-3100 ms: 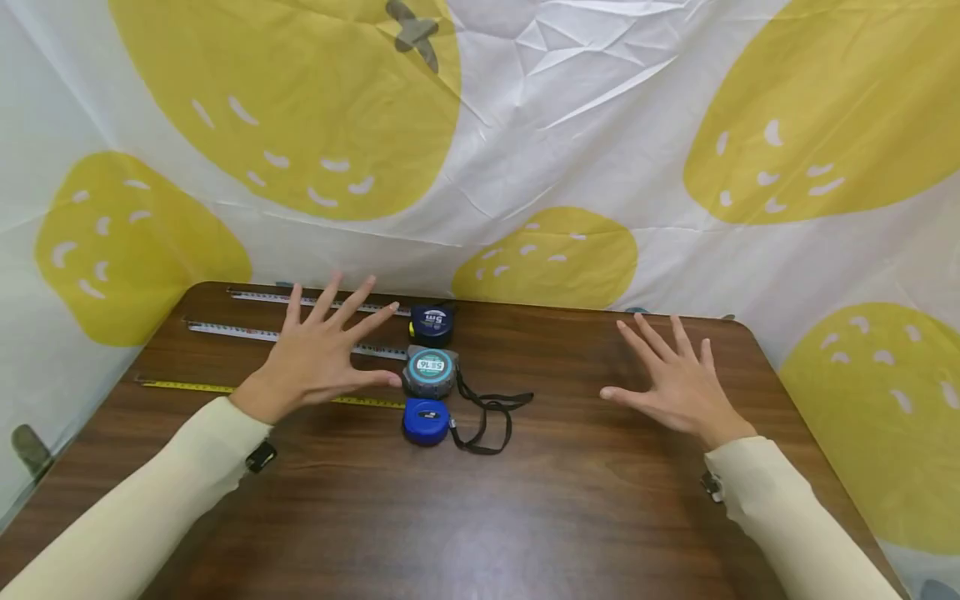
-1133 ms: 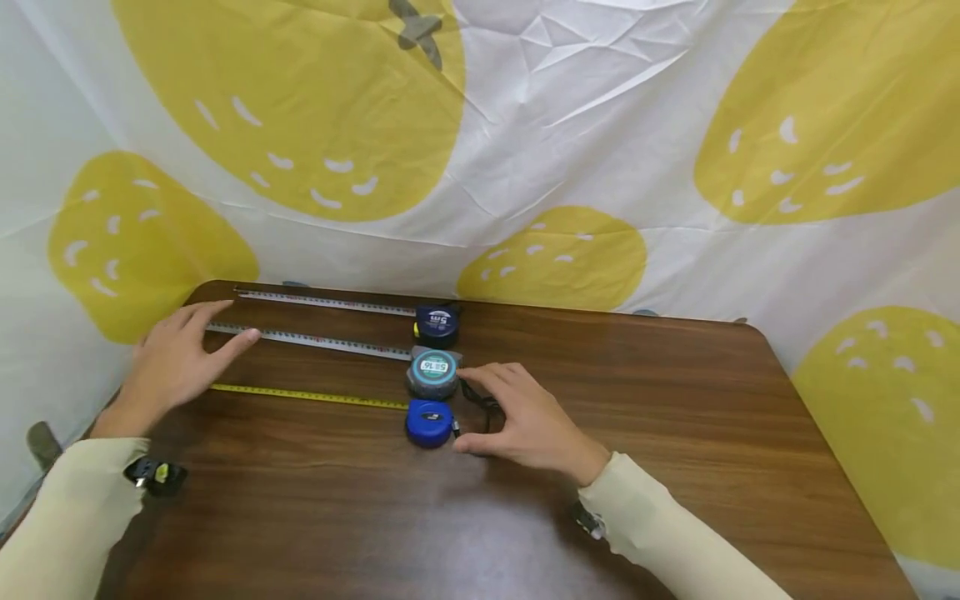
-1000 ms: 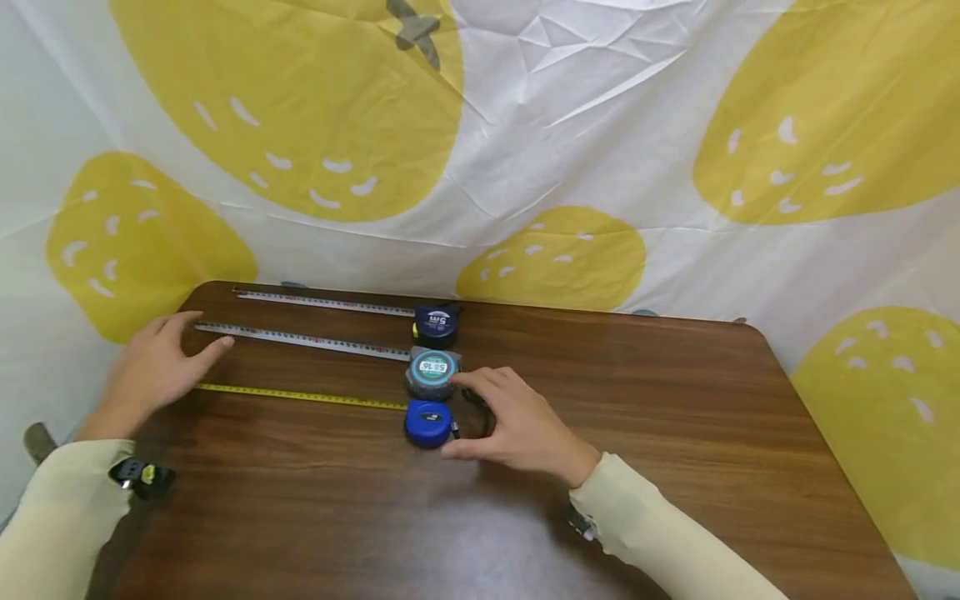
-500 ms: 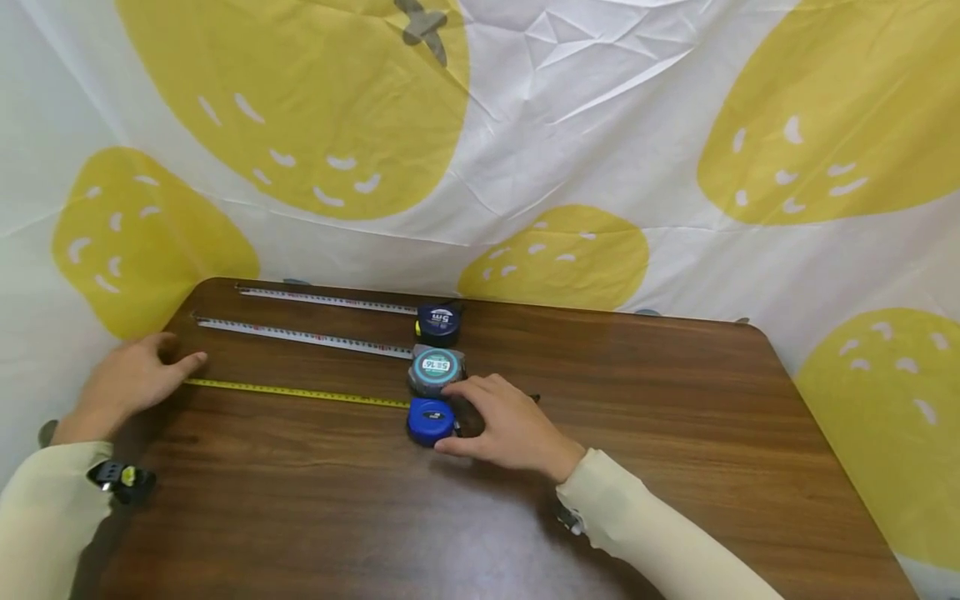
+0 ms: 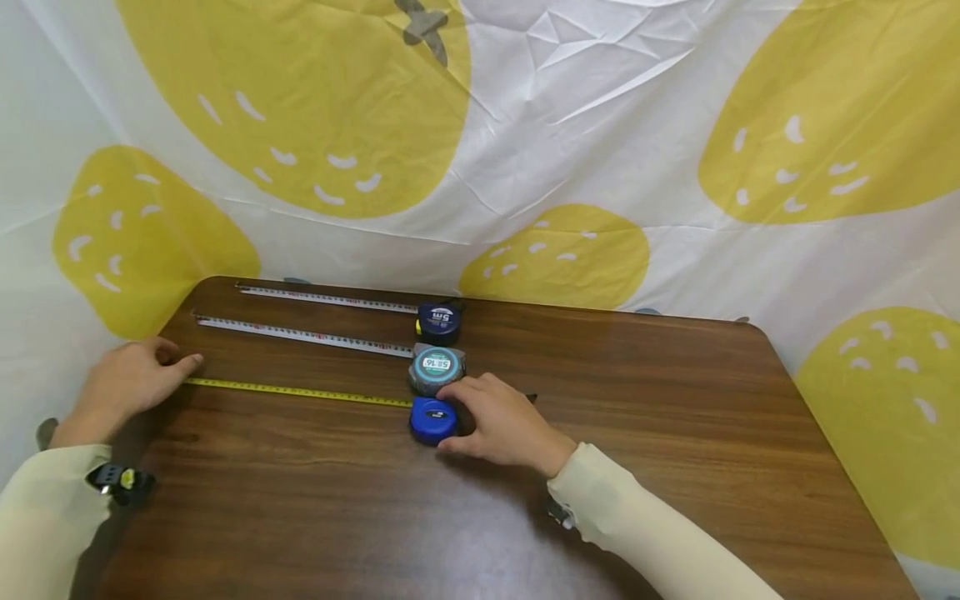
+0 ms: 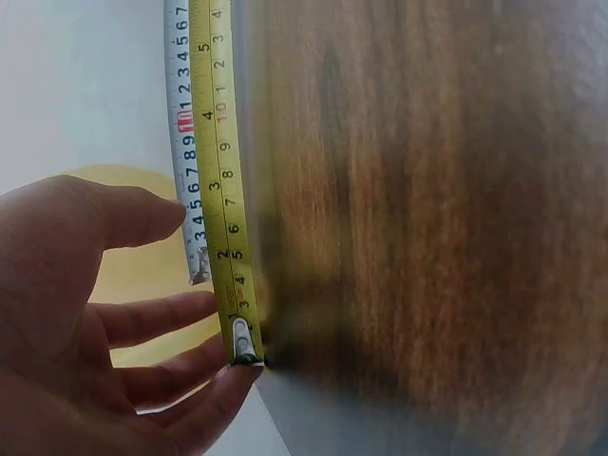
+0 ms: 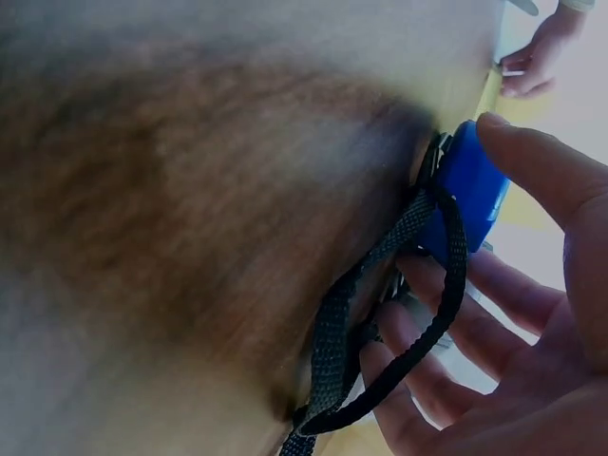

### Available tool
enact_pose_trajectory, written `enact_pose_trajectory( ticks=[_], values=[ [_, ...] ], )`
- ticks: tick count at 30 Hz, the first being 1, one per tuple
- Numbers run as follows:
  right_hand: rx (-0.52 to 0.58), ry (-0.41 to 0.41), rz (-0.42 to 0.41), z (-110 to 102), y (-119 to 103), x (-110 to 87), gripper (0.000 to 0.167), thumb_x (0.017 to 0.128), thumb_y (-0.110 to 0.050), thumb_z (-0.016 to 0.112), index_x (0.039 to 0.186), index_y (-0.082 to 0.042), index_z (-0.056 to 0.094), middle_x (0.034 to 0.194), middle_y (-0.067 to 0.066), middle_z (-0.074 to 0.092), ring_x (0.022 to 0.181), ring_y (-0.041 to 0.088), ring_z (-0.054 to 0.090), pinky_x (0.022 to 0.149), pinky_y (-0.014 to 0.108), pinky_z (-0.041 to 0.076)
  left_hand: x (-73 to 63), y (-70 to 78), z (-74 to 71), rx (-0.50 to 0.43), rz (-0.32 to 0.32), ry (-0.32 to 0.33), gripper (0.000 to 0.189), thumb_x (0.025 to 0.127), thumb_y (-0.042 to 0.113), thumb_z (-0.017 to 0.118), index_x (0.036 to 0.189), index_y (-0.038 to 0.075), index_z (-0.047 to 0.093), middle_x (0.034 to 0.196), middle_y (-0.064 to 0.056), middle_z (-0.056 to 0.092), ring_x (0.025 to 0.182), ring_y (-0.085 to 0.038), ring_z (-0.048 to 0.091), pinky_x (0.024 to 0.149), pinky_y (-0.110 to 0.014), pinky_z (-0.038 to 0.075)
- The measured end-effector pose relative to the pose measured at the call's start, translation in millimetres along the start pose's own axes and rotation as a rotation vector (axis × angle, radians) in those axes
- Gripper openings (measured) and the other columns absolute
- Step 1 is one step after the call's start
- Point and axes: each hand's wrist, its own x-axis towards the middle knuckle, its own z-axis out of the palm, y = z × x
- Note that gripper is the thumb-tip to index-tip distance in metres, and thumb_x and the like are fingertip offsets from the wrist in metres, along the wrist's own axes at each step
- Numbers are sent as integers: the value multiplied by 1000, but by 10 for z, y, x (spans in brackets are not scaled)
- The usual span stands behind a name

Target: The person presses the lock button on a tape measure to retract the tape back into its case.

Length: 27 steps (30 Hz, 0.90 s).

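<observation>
A blue tape measure [image 5: 432, 421] lies on the table, its yellow blade [image 5: 300, 392] drawn out leftward. My right hand [image 5: 506, 425] grips the blue case at its right end, thumb on the near side and forefinger on the far side. In the right wrist view, a black cord loop [image 7: 332, 332] hangs in front of the fingers. My left hand [image 5: 127, 387] is at the blade's far left end. The left wrist view shows its fingertips right at the metal hook [image 6: 244, 347], with the thumb [image 6: 142, 217] apart from the fingers.
Behind the blue case lie a grey and teal tape measure [image 5: 437, 368] and a dark blue one [image 5: 438, 322]. Their white blades stretch left, parallel to the yellow one. A patterned cloth [image 5: 562, 125] hangs behind the wooden table [image 5: 675, 392].
Both hands have come down from over the table. The left has moved to the yellow blade's end; the right has moved left and taken hold of the blue tape measure.
</observation>
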Motion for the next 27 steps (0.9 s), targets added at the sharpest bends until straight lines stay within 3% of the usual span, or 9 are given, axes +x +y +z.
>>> enact_pose_trajectory(
  ticks=[6, 14, 21, 27],
  values=[
    [-16, -22, 48, 0, 22, 3, 64, 85, -43, 96, 136, -10, 72, 133, 7, 75, 115, 29, 66, 100, 48, 55, 4, 22, 23, 2, -20, -16, 52, 105, 27, 63, 126, -21, 60, 122, -45, 63, 109, -67, 59, 89, -73, 49],
    [1, -40, 69, -44, 109, -45, 65, 83, -44, 97, 134, -11, 73, 129, 7, 75, 117, 30, 67, 101, 50, 55, -25, 123, 44, 20, 37, -13, 41, 97, 13, 67, 122, -19, 62, 114, -43, 65, 107, -65, 60, 87, -72, 50],
    [16, -69, 41, -155, 244, -158, 65, 81, -42, 98, 133, -9, 75, 124, 2, 75, 117, 27, 68, 100, 48, 55, -30, 170, 80, 15, 154, 29, 38, 87, 2, 76, 119, -15, 66, 109, -41, 68, 103, -66, 63, 87, -74, 50],
    [9, -75, 42, -255, 385, -272, 63, 79, -40, 99, 129, -9, 76, 107, -3, 73, 103, 22, 68, 91, 45, 57, -27, 271, 131, 14, 211, 4, 34, 86, 1, 80, 117, -10, 71, 101, -32, 72, 90, -48, 69, 79, -66, 53]
  ],
)
